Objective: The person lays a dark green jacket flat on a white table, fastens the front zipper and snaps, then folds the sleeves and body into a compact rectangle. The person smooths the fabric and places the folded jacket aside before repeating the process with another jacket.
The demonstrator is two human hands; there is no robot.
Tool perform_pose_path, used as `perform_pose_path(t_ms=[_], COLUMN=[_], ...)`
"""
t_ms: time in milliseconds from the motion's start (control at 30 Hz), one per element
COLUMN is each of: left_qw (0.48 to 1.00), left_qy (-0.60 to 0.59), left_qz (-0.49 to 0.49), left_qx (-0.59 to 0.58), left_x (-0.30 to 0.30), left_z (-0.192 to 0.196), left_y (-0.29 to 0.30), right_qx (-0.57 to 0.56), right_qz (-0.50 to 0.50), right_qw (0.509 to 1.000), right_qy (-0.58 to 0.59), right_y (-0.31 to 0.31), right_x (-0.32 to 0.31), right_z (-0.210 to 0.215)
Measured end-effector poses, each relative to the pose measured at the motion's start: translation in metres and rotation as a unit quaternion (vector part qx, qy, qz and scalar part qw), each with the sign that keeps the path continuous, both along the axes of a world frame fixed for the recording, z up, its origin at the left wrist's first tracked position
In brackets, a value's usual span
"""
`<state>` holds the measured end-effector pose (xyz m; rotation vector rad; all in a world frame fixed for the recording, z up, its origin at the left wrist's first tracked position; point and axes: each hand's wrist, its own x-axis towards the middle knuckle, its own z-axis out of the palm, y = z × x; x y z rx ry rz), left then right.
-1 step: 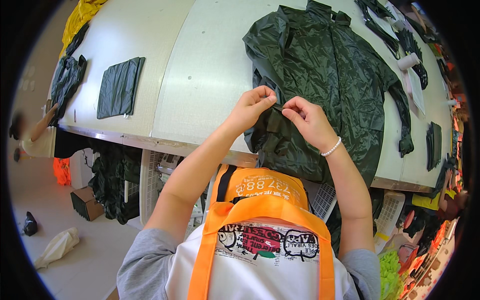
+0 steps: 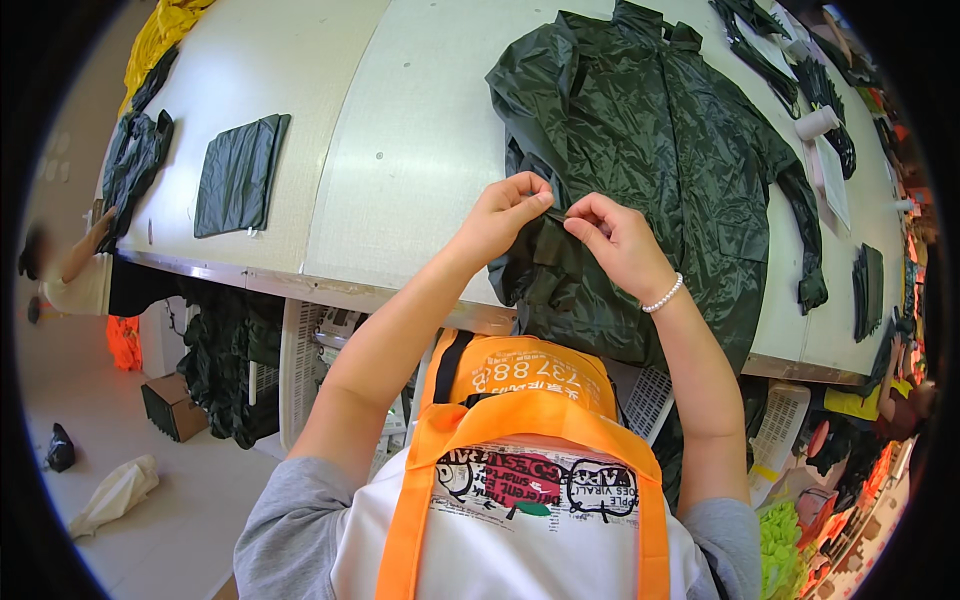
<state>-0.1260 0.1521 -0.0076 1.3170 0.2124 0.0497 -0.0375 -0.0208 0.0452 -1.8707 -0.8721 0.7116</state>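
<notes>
A dark green, shiny rain jacket (image 2: 680,170) lies spread on the pale table (image 2: 400,130), collar at the far side and hem over the near edge. Its left-lying sleeve is bent down towards me. Over that sleeve, my left hand (image 2: 508,212) pinches a thin dark strip or edge of the jacket between thumb and forefinger. Close beside it, my right hand (image 2: 622,245), with a beaded bracelet on the wrist, pinches the same small part. A short stretch of dark material shows between the fingertips; its exact shape is too small to make out.
A folded dark green garment (image 2: 240,178) lies on the left, another folded one (image 2: 868,290) at the right. A white thread cone (image 2: 817,124) stands beyond the jacket's right sleeve. A co-worker's arm (image 2: 85,250) reaches in at far left. White plastic crates (image 2: 297,365) sit below the table.
</notes>
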Motion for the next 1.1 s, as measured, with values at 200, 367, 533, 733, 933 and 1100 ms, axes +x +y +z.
perform_pose_path(t_ms=[200, 367, 533, 733, 933, 1100], left_qw=[0.999, 0.998, 0.853, 0.719, 0.985, 0.992], left_qy=[-0.018, -0.026, 0.156, 0.317, -0.071, -0.041], left_qz=[0.009, 0.058, -0.091, -0.333, 0.0, -0.116], left_qx=[-0.03, 0.011, 0.489, 0.521, 0.158, 0.0], left_x=[-0.003, -0.009, -0.097, -0.154, -0.041, 0.009], left_z=[0.005, 0.012, 0.038, 0.021, 0.007, 0.018], left_y=[0.001, 0.006, 0.027, 0.022, 0.028, -0.003], right_qx=[0.083, 0.057, 0.069, 0.108, 0.214, 0.177], right_qz=[-0.047, -0.022, -0.114, -0.191, -0.192, -0.211], right_qw=[0.995, 0.992, 0.989, 0.896, 0.945, 0.951], right_qy=[0.028, 0.108, -0.063, -0.387, -0.158, -0.143], right_y=[0.0, -0.004, -0.011, -0.009, 0.013, 0.012], right_x=[0.0, 0.01, 0.022, 0.045, 0.039, 0.047], right_z=[-0.016, -0.035, -0.016, -0.019, -0.018, -0.038])
